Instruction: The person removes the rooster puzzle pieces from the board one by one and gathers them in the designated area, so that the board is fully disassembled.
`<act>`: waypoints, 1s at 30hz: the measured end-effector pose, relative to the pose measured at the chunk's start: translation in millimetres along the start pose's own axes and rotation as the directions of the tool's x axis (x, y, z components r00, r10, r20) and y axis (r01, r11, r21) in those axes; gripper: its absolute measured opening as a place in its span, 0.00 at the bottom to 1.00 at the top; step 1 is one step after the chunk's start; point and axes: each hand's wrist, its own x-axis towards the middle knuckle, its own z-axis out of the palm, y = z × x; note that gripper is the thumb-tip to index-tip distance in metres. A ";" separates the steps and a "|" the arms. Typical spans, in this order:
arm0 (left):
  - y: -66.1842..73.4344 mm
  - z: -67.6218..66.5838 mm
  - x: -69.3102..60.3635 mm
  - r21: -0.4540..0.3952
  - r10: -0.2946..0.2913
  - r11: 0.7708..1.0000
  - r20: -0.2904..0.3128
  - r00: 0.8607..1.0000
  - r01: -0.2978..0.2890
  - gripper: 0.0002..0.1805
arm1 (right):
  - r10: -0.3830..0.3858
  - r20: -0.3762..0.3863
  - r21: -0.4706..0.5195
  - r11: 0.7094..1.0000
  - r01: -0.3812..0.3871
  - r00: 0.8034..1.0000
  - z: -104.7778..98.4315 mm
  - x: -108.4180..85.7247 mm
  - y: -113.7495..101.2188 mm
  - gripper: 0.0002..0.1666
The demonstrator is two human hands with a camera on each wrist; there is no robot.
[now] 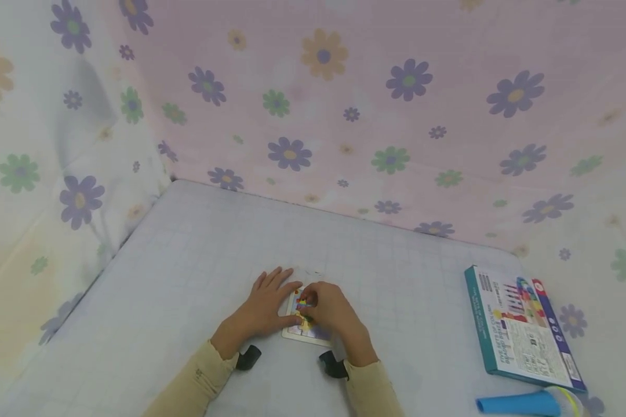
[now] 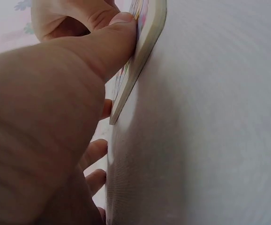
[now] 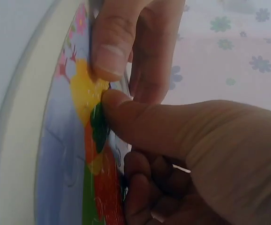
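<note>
A small picture puzzle board [image 1: 319, 334] with a pale rim lies flat on the table, its jigsaw seams showing in the right wrist view on the colourful picture [image 3: 63, 154]. My left hand [image 1: 263, 307] is spread at its left side, thumb [image 2: 114, 44] pressing on the board's face near the edge and the other fingers resting beyond. Over the board, my right hand [image 1: 336, 310] has its fingers curled, thumb [image 3: 126, 110] and fingertips pinching at a puzzle piece beside a dark green patch. The fingers mostly hide that piece, and its outline cannot be told.
At the right of the table lies a flat box [image 1: 524, 330] with printed pictures, and in front of it a blue toy microphone [image 1: 521, 403]. Black curved pieces [image 1: 248, 358] are at both wrists. Flowered cloth [image 1: 292, 116] stands behind and along the sides.
</note>
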 end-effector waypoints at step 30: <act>-0.1 -0.3 1.3 -0.027 0.031 0.999 -0.021 0.999 -0.031 0.43 | 0.039 0.029 -0.080 0.996 -0.037 0.999 -7.9 8.1 0.3 0.25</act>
